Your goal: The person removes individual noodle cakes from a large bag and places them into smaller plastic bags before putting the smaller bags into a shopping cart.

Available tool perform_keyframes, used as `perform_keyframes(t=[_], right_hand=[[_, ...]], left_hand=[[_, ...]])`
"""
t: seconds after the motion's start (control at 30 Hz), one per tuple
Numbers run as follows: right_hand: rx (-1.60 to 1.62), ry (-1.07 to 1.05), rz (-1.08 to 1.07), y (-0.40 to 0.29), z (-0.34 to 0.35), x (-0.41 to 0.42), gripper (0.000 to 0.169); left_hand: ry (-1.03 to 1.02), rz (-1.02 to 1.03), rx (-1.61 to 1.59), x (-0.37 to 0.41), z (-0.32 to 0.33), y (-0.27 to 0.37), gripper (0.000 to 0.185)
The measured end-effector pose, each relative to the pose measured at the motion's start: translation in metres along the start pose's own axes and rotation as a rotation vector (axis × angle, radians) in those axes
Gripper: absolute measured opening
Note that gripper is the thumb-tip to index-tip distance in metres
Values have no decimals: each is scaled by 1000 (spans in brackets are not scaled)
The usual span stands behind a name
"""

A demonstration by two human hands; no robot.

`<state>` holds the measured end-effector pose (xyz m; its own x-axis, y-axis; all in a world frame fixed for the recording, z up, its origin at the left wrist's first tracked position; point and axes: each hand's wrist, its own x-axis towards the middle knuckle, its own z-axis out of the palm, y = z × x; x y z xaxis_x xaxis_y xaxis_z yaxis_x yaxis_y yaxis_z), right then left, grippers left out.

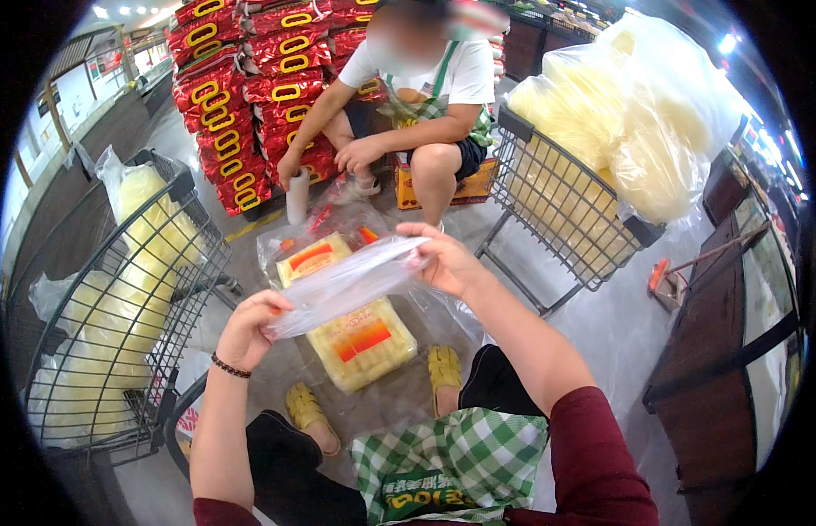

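Observation:
Both my hands hold a thin clear plastic bag (355, 279), stretched between them in front of me. At the bag's left end, my left hand (253, 329) pinches it between thumb and fingers; at the upper right end, my right hand (441, 260) grips it. Beneath the bag, on the floor, lies a plastic-wrapped pack of pale yellow food (365, 348) with an orange label. A second such pack (313, 256) lies beyond it, on loose clear plastic wrapping, partly hidden by the bag. Neither hand touches the packs.
Opposite me sits a co-worker (414, 125) on a carton (408, 187), one hand on a white roll (297, 197). Shopping carts stand left (119, 263) and right (559, 191), holding bagged yellow goods. Red packages (224, 131) are stacked behind. A dustpan (667, 286) stands at the right.

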<state>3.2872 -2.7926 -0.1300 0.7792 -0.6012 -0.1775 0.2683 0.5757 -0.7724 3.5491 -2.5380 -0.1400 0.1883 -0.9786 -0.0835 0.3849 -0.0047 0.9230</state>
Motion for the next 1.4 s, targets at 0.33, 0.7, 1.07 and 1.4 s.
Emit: perform_keyframes(t=[0.33,0.7,1.07,1.4], right_hand=[[-1202,-558,9,35,16,-14,41],[-1917,-38,-667,56,30,-29,33],[-1575,-371,-545,50,-1,-16,45],[-1685,-318,-1443,50,59,-50,31]], left_hand=[[159,12,1276,13,-38,-46,52],[355,191,1709,-6,57,-41,24],[219,26,1202,-53,51,-59,43],[499,593,1723,-82,95,-55,34]])
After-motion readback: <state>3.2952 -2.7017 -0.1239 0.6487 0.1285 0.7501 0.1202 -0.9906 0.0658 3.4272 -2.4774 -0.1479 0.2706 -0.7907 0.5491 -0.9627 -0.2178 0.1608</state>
